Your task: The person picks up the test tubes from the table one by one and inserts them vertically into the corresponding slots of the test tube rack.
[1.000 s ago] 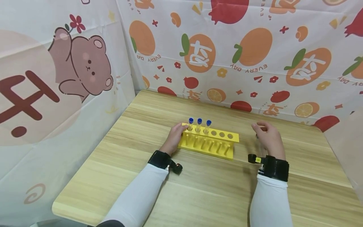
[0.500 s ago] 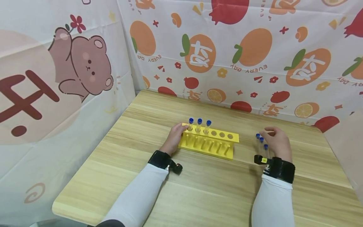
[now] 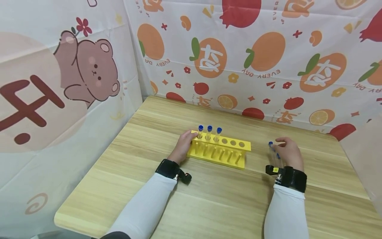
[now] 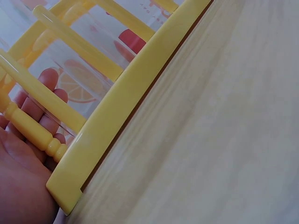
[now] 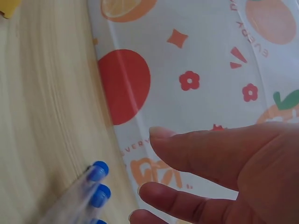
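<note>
My left hand (image 3: 181, 146) grips the left end of a yellow test tube rack (image 3: 220, 143); in the left wrist view its fingers (image 4: 49, 79) curl behind the end post (image 4: 30, 128). Three blue-capped test tubes (image 3: 210, 129) stand upright in the rack's left holes, and the holes to their right hold nothing. To the right of the rack, my right hand (image 3: 288, 153) hovers over clear test tubes (image 3: 270, 144) with blue caps. In the right wrist view, thumb and fingers are apart with nothing between them. Three blue caps (image 5: 101, 195) show beside them; the tubes' lower ends are blurred.
The rack stands on a wood-grain table (image 3: 215, 202). Behind it hangs a fruit-print cloth (image 3: 238, 86), and a bear-print cloth (image 3: 98, 132) covers the left side. Dark wrist cameras are strapped to both forearms.
The right hand first moved right, uncovering the loose tubes' blue caps, then came slightly back left and lower over them. The left hand keeps its grip on the rack.
</note>
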Available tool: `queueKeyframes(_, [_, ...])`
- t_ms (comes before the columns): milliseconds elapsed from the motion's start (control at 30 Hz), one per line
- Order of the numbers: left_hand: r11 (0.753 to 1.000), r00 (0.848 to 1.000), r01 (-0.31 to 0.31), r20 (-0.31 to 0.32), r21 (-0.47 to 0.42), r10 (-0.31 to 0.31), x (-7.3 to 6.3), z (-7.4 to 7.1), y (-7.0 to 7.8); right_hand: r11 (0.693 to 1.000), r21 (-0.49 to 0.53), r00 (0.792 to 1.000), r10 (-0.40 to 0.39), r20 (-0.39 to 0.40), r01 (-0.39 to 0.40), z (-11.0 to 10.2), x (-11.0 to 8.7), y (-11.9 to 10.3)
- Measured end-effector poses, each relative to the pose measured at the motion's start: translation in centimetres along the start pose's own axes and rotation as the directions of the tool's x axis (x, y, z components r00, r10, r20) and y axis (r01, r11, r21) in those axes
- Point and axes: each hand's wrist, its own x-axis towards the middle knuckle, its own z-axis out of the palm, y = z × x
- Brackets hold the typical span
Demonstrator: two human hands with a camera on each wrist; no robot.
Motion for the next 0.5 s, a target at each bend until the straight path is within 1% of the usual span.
queueKeyframes(300, [1.0, 1.0, 0.001, 0.011, 0.015, -0.001, -0.1, -0.1, -0.1, 0.999, 0.018, 0.998, 0.035, 0.059, -0.036, 1.6, 0.2, -0.9])
queueKeyframes(367, [1.0, 1.0, 0.0, 0.01, 0.026, -0.001, -0.1, -0.1, -0.1, 0.999, 0.016, 0.998, 0.045, 0.052, -0.046, 1.7, 0.2, -0.9])
queueKeyframes(500, [0.999, 1.0, 0.003, 0.004, 0.04, -0.003, -0.1, -0.1, 0.0, 0.998, 0.02, 0.998, 0.066, 0.007, -0.066, 1.7, 0.1, -0.9])
